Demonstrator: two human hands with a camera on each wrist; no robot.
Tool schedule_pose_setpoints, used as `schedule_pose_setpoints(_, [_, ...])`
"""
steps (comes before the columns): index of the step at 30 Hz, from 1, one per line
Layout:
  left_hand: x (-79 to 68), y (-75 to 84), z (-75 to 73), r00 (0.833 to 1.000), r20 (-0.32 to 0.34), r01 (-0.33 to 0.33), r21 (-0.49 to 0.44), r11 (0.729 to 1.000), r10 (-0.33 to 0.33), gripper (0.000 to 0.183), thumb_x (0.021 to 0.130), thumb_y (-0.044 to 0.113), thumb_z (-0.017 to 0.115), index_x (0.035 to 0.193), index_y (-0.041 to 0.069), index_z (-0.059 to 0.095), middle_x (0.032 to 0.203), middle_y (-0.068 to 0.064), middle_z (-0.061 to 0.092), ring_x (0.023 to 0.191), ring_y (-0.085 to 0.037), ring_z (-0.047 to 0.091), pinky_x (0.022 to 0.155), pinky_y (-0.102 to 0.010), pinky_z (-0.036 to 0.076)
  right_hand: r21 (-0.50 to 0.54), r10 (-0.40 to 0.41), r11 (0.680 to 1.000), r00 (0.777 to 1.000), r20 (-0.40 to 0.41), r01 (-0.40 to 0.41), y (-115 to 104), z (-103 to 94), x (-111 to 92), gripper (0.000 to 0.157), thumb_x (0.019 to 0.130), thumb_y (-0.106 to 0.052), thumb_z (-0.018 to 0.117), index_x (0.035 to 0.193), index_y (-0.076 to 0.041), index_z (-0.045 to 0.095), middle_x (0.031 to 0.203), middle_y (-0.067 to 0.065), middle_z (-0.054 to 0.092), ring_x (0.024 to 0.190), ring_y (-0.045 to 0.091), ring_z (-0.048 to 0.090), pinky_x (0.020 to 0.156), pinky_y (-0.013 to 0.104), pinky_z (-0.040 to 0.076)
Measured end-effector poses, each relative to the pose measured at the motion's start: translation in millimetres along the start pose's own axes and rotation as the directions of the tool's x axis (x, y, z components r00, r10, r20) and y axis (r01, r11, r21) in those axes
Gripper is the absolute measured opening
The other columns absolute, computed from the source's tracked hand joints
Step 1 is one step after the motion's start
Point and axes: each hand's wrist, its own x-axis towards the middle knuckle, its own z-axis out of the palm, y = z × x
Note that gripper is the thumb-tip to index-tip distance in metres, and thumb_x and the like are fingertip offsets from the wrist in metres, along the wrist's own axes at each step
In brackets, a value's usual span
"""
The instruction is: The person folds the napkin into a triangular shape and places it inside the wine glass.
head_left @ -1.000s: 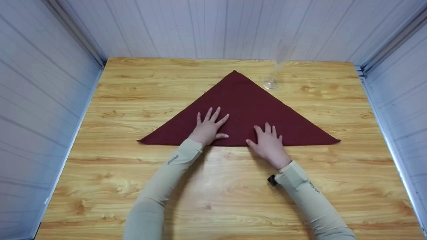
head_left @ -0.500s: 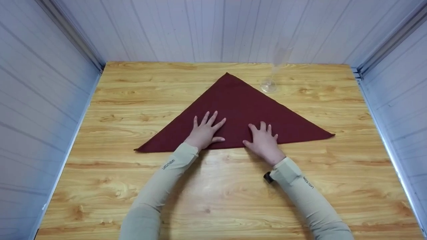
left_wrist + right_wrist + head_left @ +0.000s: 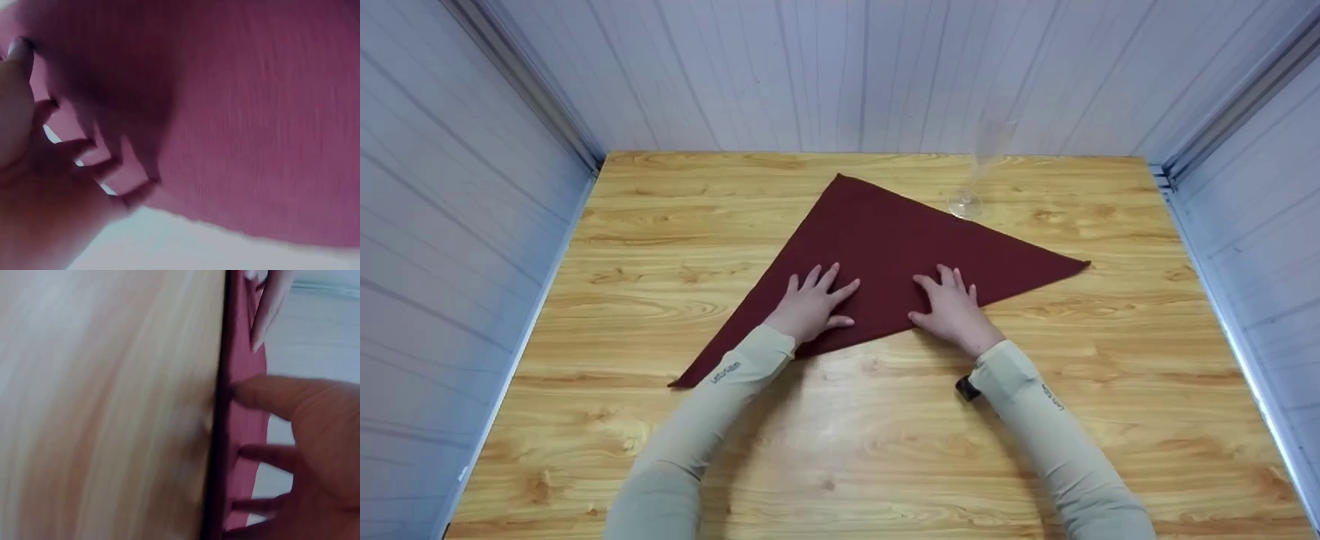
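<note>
A dark red cloth napkin (image 3: 877,247), folded into a triangle, lies flat on the wooden table with its long edge slanting up to the right. My left hand (image 3: 810,306) rests on its left half, fingers spread. On the right half, near the long edge, my right hand (image 3: 952,307) touches the cloth with its fingertips. In the left wrist view the spread fingers (image 3: 90,149) press on the napkin (image 3: 253,124). The right wrist view has the thumb (image 3: 264,392) at the folded edge. Neither hand pinches the cloth.
A clear stemmed glass (image 3: 966,202) stands upright at the back of the wooden table (image 3: 840,450), its foot right at the napkin's far right edge. Pale panel walls (image 3: 735,75) enclose the table at the back and both sides.
The napkin has turned counterclockwise under both hands: its right corner moved away, its left corner came nearer, its top corner shifted left. The hands slid a little left. The glass stayed on its spot.
</note>
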Motion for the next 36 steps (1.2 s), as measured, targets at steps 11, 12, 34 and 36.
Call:
schedule_pose_setpoints(11, [32.4,-15.0,-31.1,0.997,0.012,-0.078,0.054,0.996,0.077,0.087,0.075,0.046,0.074,0.15,0.028,0.033,0.157,-0.009,0.019,0.142,-0.037,0.015,0.108,-0.06,0.022,-0.143,0.118,0.982,0.991,-0.06,-0.125,-53.0,27.1,-5.6,0.083,0.087,-0.054,0.062,0.15,-0.01,0.031,0.148,0.033,0.021,0.132,0.055,0.023,0.099,0.066,0.031])
schedule_pose_setpoints(12, [33.9,-14.7,-31.2,0.997,0.033,-0.077,0.052,0.996,0.075,0.088,0.074,0.046,0.075,0.15,0.028,0.033,0.157,-0.009,0.019,0.142,-0.037,0.015,0.108,-0.06,0.021,-0.147,0.125,0.98,0.991,-0.057,-0.132,-54.5,28.8,-5.6,0.084,0.086,-0.055,0.062,0.15,-0.01,0.031,0.148,0.033,0.021,0.132,0.055,0.023,0.099,0.066,0.032])
schedule_pose_setpoints(34, [24.3,-14.7,-20.0,0.992,-0.091,-0.088,0.05,0.995,0.093,0.062,0.081,0.042,0.071,0.137,0.023,0.054,0.134,-0.014,0.051,0.117,-0.039,0.048,0.092,-0.057,0.044,-0.059,0.072,0.995,0.996,-0.052,-0.075,-48.3,23.3,6.9,0.063,0.087,-0.039,0.068,0.141,-0.013,0.047,0.149,0.027,0.026,0.134,0.053,0.02,0.099,0.07,0.026])
schedule_pose_setpoints(36, [22.2,-15.7,-20.0,0.989,-0.103,-0.097,0.07,0.993,0.104,0.058,0.082,0.04,0.071,0.135,0.023,0.056,0.128,-0.013,0.053,0.113,-0.037,0.049,0.089,-0.056,0.046,-0.059,0.038,0.997,0.997,-0.061,-0.042,-44.3,21.3,9.4,0.061,0.087,-0.037,0.069,0.139,-0.013,0.049,0.147,0.026,0.029,0.133,0.053,0.022,0.098,0.071,0.027])
